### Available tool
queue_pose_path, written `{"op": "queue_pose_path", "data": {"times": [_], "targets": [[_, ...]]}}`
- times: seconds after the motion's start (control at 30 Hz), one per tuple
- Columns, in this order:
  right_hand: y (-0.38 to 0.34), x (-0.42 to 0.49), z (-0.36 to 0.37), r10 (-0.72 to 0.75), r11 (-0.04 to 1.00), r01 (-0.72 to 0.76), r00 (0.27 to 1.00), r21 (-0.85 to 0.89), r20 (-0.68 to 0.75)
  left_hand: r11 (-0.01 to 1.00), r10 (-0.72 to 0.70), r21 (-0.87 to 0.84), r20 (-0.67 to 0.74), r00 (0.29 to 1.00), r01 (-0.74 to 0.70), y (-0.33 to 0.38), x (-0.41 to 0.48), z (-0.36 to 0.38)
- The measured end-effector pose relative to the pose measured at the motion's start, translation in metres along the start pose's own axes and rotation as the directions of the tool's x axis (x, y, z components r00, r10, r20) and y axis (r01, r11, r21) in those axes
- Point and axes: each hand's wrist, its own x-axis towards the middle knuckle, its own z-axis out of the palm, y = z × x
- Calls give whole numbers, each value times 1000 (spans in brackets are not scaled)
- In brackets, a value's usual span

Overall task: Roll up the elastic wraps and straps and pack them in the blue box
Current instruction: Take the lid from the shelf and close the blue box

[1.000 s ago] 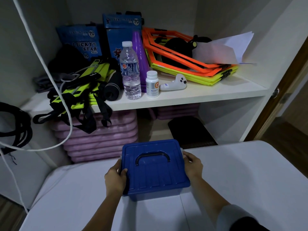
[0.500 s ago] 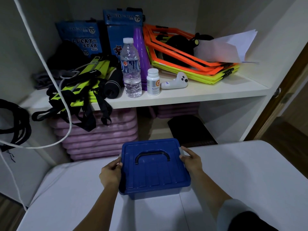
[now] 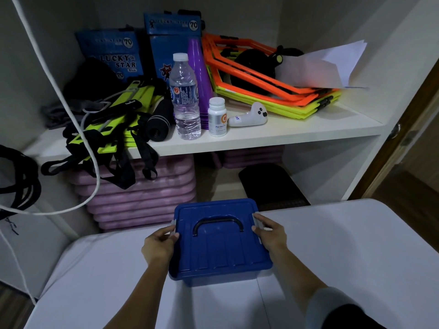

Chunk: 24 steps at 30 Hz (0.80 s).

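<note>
1. Head view, the task's thing: the blue box [image 3: 219, 243] sits on the white counter [image 3: 344, 252] at its far edge, lid on, black handle [image 3: 218, 224] lying flat across the lid; the shelf [image 3: 273, 136] is above and behind the box.
2. Head view, the hands: the left hand [image 3: 158, 248] is at the left side of the box, fingers [image 3: 171, 236] curled and pinched on the pale side latch [image 3: 173, 227]; the right hand [image 3: 270, 232] is at the right side, fingers [image 3: 257, 222] fairly straight and laid over the matching latch [image 3: 257, 223]; neither hand carries anything loose.
3. Head view, the straps: a tangle of yellow-green and black straps [image 3: 111, 134] lies on the shelf up and left of the box, some loops hanging over the shelf edge; none is rolled or packed.
4. The step in hand is probably unlatching the lid; to do it well, pull both latches outward together so the lid lifts level; keep the box pressed to the counter, since it stands close to the far edge and could slide off.
</note>
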Motion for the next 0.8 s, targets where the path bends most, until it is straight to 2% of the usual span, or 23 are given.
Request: {"op": "queue_pose_path", "data": {"times": [0.3, 0.57, 0.8], "targets": [[6, 0, 1, -108, 988, 108, 994, -114, 4, 999, 5, 35, -11, 1000, -4, 1, 1, 0], [8, -2, 1, -168, 977, 168, 986, -134, 14, 997, -39, 69, 54, 998, 35, 9, 4, -1], [10, -2, 0, -192, 973, 195, 981, -126, 36, 981, 51, 183, 92, 994, -67, 8, 2, 1]]}}
